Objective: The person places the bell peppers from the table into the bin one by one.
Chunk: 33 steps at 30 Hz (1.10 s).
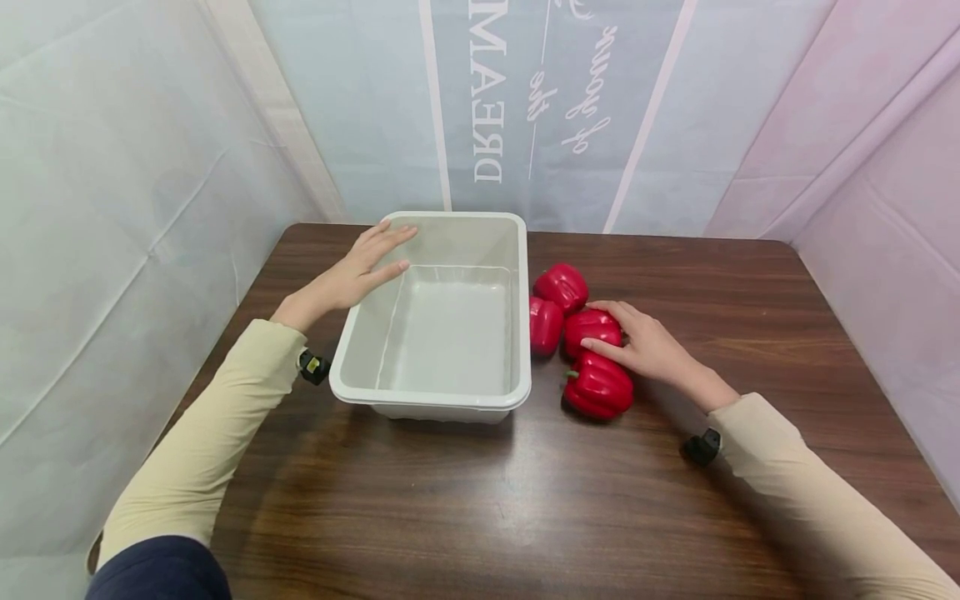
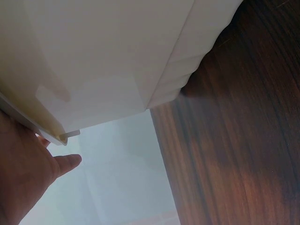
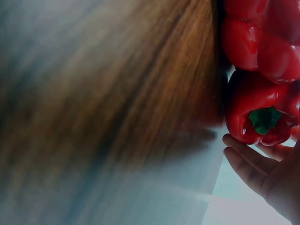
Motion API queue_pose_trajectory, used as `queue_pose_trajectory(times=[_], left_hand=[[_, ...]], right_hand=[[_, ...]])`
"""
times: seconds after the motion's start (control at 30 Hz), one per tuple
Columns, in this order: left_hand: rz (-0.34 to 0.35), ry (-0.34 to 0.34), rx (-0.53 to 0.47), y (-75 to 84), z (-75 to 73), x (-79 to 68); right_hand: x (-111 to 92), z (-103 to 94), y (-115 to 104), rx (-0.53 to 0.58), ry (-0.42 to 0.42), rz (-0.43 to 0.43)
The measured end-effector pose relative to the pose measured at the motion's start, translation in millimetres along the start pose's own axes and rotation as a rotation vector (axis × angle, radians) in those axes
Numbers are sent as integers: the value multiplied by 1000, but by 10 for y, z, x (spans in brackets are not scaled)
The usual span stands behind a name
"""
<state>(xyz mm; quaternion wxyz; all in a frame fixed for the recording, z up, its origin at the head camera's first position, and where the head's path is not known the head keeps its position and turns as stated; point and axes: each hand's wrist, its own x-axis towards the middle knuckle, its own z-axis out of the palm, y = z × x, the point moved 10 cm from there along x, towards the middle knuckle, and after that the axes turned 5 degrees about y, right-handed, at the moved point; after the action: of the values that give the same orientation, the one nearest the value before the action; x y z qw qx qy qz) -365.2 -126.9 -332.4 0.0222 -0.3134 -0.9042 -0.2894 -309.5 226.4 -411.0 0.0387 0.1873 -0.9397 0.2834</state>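
Four-sided and deep, a light grey plastic bin (image 1: 450, 400) stands on the table. My left hand (image 1: 360, 271) rests at its left rim, fingers spread over the inside; in the left wrist view that hand (image 2: 28, 164) shows beside the bin's wall (image 2: 108, 56). To the right of the bin, several red bell peppers lie close together. My right hand (image 1: 648, 342) holds one red bell pepper (image 1: 588, 332) between fingers and thumb. Nearer me, another bell pepper (image 1: 598, 387) touches it. The right wrist view shows the hand (image 3: 276, 176) at a pepper with a green stem (image 3: 265, 119).
Two more bell peppers, one farther back (image 1: 562, 286) and one against the bin's right side (image 1: 545, 327), lie by the held one. Beneath everything is a dark wooden table (image 1: 480, 508). Pale cloth curtains (image 1: 360, 100) hang behind and at both sides.
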Motion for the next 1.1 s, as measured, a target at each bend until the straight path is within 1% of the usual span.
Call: queue_pose_trajectory(times=[0.23,0.47,0.7,1.1], left_hand=[[-8,-1,-1,6,-2,-5],[-8,-2,-2,8,-4,-6],[-9,-2,-5,1,-5,-9],[-5,6,-15,20,-13,-7]], right_hand=[[-2,-39,-34,2,71,-49],[16,-163,-58,20,126,-52],[39,-230,-84,20,131,-40],[28,-214,-103,18,128,-42]])
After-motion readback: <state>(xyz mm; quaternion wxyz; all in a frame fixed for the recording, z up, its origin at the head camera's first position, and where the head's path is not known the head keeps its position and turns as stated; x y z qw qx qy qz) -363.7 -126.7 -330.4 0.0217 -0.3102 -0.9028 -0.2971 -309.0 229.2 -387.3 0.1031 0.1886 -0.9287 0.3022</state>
